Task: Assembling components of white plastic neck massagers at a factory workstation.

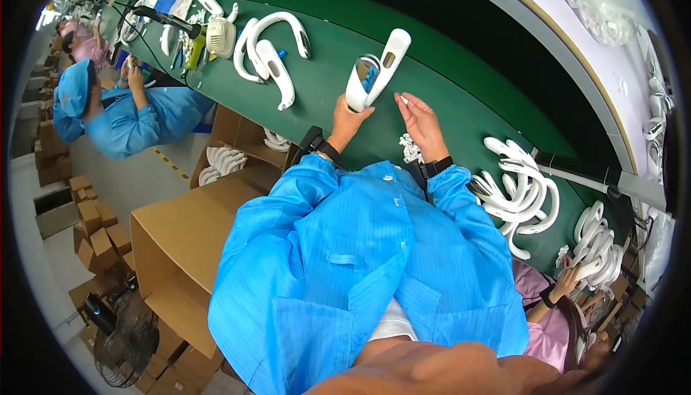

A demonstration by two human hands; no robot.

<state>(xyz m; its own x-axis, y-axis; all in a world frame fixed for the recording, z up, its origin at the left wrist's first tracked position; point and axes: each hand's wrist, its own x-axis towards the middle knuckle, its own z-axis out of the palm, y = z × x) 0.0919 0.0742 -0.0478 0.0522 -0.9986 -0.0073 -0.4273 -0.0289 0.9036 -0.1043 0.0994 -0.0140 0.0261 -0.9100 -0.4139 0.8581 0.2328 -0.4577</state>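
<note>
My left hand is closed round the lower end of a white curved housing, which looks like a neck fan. Its two arms spread upward over the green bench, one with a shiny dark oval panel and the other with a long slot. Just right of it, my right hand has thumb and forefinger pinched on a small white piece, apart from the housing. A small heap of white parts lies on the bench beside my right wrist.
More white housings lie at left on the bench, near a beige device and tools. A tangled pile of housings sits at right. Cardboard boxes stand at lower left. Co-workers sit left and lower right.
</note>
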